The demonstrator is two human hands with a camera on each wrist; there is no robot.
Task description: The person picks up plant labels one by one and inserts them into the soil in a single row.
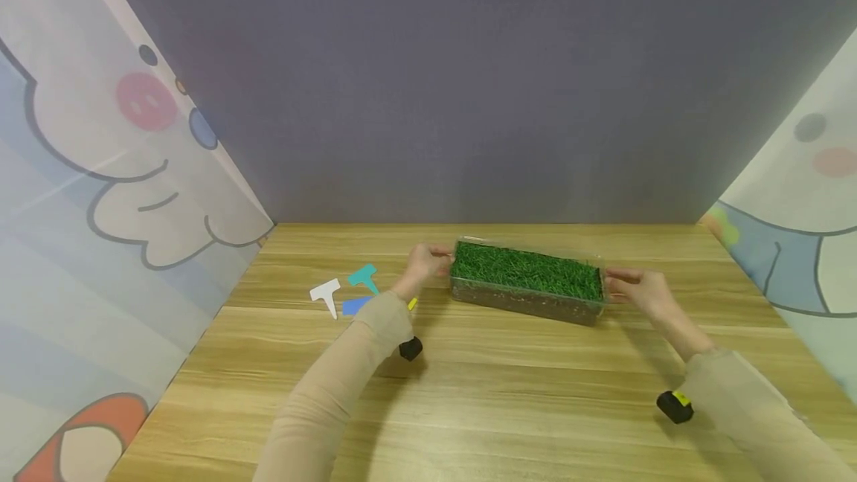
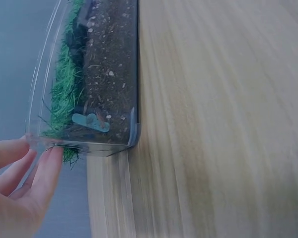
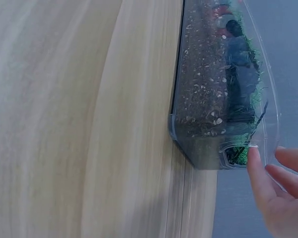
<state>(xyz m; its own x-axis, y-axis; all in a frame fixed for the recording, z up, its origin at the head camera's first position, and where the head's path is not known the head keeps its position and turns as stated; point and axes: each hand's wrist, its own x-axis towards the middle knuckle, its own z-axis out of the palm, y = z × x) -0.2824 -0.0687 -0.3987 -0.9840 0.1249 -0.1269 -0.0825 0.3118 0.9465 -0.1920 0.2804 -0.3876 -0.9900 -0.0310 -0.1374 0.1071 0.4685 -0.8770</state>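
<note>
A long clear plastic planter box [image 1: 525, 302] of dark soil, topped with green grass [image 1: 529, 268], sits slightly askew on the wooden table. At its left end is my left hand [image 1: 428, 265], its extended fingertips touching the end wall near the rim. My right hand [image 1: 639, 290] is at the opposite end. In the right wrist view, the thumb [image 3: 256, 163] lies against the end wall beside a cut-out opening [image 3: 236, 154], and the other fingers reach the rim. Soil with pale specks [image 2: 109, 74] shows through the side wall in the left wrist view.
Left of the box lie T-shaped plant labels, one white [image 1: 326, 292], one teal [image 1: 364, 277] and one blue [image 1: 356, 306], the blue partly behind my left sleeve. A grey panel [image 1: 482, 95] rises behind the table. Cartoon-printed curtains [image 1: 100, 169] flank both sides.
</note>
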